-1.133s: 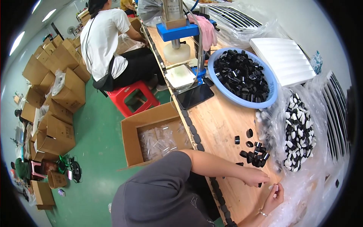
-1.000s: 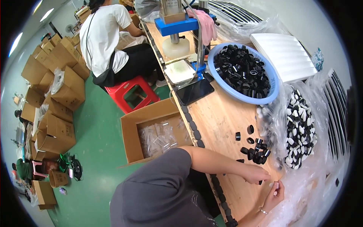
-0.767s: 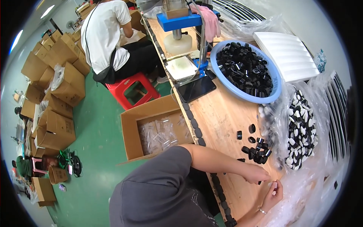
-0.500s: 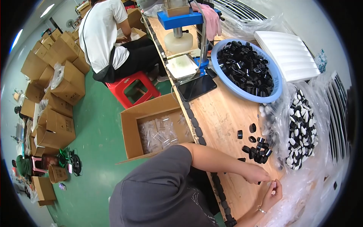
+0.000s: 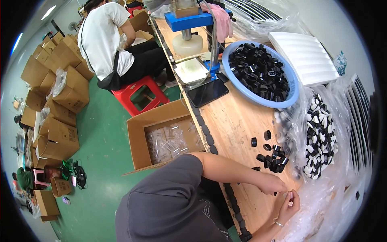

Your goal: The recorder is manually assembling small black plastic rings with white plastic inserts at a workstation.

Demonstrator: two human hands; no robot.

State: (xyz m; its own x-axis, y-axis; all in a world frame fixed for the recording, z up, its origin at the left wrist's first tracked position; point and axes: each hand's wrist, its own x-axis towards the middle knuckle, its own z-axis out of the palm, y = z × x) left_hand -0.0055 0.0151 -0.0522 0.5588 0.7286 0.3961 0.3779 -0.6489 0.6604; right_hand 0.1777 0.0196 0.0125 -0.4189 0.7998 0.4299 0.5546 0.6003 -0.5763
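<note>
My left hand (image 5: 272,184) reaches across the bench with its fingers bent down and pressed together. A small dark piece (image 5: 275,194) shows at its underside; whether it is gripped or lies on the wood I cannot tell. Close by, almost touching, my right hand (image 5: 289,206) has thumb and fingers pinched, with a tiny pale bit (image 5: 291,199) at the fingertips, too small to name. A loose pile of short black ring-like caps (image 5: 275,163) lies just beyond my left hand. More black caps (image 5: 260,72) fill a light blue basin (image 5: 297,93) farther up the bench.
Clear plastic bags (image 5: 300,121) line the bench's right side, one holding black and white pieces (image 5: 321,141). A phone (image 5: 208,93) and blue press (image 5: 187,21) stand farther off. An open carton (image 5: 138,141) of clear parts sits left. A person (image 5: 105,40) sits on a red stool (image 5: 141,97).
Both hands keep almost the same place and pose. The whole view has shifted slightly, and the seated person leans a little more to the left.
</note>
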